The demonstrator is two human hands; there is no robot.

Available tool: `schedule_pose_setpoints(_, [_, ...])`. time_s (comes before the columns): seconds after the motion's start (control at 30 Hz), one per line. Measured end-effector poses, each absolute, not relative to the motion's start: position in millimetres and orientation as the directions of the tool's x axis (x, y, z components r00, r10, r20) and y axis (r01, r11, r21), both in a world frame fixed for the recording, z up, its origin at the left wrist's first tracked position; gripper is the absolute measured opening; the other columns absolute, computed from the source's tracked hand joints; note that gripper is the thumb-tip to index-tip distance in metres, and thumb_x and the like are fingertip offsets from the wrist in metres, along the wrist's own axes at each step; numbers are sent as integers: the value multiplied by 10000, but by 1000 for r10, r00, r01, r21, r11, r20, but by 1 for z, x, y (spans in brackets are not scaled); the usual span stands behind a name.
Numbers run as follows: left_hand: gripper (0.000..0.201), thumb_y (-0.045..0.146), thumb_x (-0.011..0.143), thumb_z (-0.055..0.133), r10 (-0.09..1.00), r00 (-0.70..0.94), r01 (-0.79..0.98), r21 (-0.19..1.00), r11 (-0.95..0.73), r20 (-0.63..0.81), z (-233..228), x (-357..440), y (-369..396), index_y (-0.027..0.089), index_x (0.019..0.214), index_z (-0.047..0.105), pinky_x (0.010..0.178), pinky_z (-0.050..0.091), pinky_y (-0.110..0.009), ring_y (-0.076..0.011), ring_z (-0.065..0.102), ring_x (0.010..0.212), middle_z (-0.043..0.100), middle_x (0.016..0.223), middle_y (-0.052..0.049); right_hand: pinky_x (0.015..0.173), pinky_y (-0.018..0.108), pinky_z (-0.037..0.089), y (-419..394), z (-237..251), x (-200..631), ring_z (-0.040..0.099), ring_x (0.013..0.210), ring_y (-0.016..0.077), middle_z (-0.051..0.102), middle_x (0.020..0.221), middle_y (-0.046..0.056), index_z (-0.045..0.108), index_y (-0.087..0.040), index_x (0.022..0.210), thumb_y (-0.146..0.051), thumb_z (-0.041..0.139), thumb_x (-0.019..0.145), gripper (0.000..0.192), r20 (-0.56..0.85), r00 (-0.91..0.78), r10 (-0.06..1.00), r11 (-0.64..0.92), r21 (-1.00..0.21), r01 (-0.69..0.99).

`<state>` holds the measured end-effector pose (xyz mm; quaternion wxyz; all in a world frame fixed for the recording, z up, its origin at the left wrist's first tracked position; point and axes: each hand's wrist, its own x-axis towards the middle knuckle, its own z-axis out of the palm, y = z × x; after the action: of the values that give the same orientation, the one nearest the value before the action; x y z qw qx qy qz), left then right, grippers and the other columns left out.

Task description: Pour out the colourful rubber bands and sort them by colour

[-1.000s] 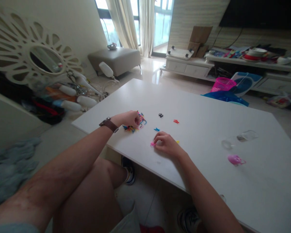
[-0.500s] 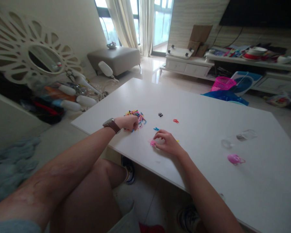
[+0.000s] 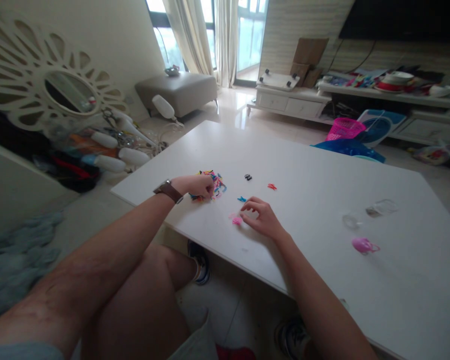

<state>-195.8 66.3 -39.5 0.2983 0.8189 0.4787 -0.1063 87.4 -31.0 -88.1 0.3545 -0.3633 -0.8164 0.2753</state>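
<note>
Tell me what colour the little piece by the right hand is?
Pink. The piece shows best in the head view.

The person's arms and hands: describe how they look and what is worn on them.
Both forearms are bare, with no sleeves in view. The left hand has a wristwatch with a brown strap and dark face on its wrist. The right hand wears nothing: no watch, ring or glove shows.

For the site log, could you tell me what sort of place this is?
Most likely a home living room: a low white table, a grey ottoman by curtained windows, and a TV console under a wall-mounted screen.
</note>
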Motion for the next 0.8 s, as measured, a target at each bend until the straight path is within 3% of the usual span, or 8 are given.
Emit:
schedule_pose_setpoints(0.33, [88, 233, 705, 680, 716, 635, 737, 505, -450, -290, -29, -181, 59, 153, 727, 650, 572, 365, -217, -107, 517, 598, 620, 645, 12, 696, 284, 469, -29, -92, 87, 597, 786, 158, 626, 862, 34, 682, -200, 844, -188, 635, 841, 48, 362, -449, 817, 552, -714, 430])
schedule_pose_setpoints(0.5, [170, 273, 748, 687, 699, 640, 698, 621, -356, -319, -27, -172, 52, 151, 858, 642, 616, 417, -212, -120, 591, 671, 678, 730, -9, 694, 281, 466, -27, -96, 85, 602, 773, 154, 633, 841, 26, 672, -194, 870, -180, 630, 850, 49, 351, -453, 820, 545, -721, 428])
schedule_pose_setpoints(0.7, [173, 194, 754, 691, 668, 664, 670, 664, -331, -336, -31, -167, 50, 159, 915, 639, 636, 452, -203, -123, 653, 714, 718, 762, -12, 688, 272, 475, -29, -96, 84, 616, 793, 153, 652, 875, 33, 684, -196, 933, -188, 648, 854, 87, 335, -461, 821, 536, -730, 424])
schedule_pose_setpoints(0.8, [190, 152, 722, 716, 668, 669, 663, 668, -339, -325, -34, -165, 51, 158, 899, 648, 625, 455, -196, -119, 662, 709, 731, 780, -13, 817, 319, 508, -30, -96, 83, 642, 938, 187, 677, 1009, 60, 694, -219, 1045, -217, 670, 857, 190, 352, -503, 789, 570, -725, 387])
